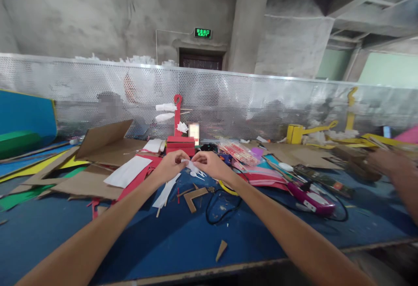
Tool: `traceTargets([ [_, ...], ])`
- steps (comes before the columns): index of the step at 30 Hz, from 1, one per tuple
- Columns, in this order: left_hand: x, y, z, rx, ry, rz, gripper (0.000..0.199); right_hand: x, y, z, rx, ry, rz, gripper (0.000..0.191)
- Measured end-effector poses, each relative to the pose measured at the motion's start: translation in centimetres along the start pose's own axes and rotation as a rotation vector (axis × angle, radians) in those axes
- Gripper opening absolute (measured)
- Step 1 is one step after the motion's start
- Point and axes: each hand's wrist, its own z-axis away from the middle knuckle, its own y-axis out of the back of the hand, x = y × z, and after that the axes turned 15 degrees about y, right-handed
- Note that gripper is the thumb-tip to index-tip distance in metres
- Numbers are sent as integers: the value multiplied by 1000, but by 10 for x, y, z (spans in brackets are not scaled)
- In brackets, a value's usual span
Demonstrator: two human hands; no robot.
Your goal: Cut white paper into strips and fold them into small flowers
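Near the middle of the blue table, my left hand [171,164] and my right hand [210,164] pinch a small piece of white paper [190,165] between them. Both hands are closed on it, fingertips close together. Just behind them stands a red cardboard piece [177,118] on a red box [179,143], with white paper shapes on thin sticks fixed to its side. A white paper strip [167,190] with sticks lies below my left hand. An L-shaped cardboard piece [195,199] rests nearer the front.
White sheets [127,171] and brown cardboard [86,183] are on the left. To the right are a packet of sticks [239,152], red sheets [261,178] and a purple device [311,200] with a black cable. Another person's hand [382,162] is at far right.
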Motion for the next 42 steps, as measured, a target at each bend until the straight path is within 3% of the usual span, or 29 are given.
traceTargets([
  [9, -6, -1, -5, -26, 27, 64, 21, -3, -4, 2, 28, 14, 27, 32],
  [13, -3, -2, -2, -22, 29, 69, 21, -1, -6, 2, 43, 38, 48, 19],
  [21, 6, -1, 2, -66, 23, 18, 23, -8, -2, 4, 15, -5, 15, 13],
  [27, -2, -4, -1, -95, 30, -2, 23, -9, -1, 3, -65, 123, 254, 13],
  [30, 0, -3, 0, -138, 92, 20, 25, -8, -2, 3, -98, 210, 362, 18],
  [34, 5, -3, 2, -174, 181, 90, 26, -5, -3, 3, -114, 244, 381, 11],
  [39, 1, -4, 0, -204, 219, 212, 29, -3, -3, 3, -173, 307, 430, 34],
  [42, -2, -5, 0, -211, 239, 249, 31, -1, -4, 3, -199, 330, 462, 31],
])
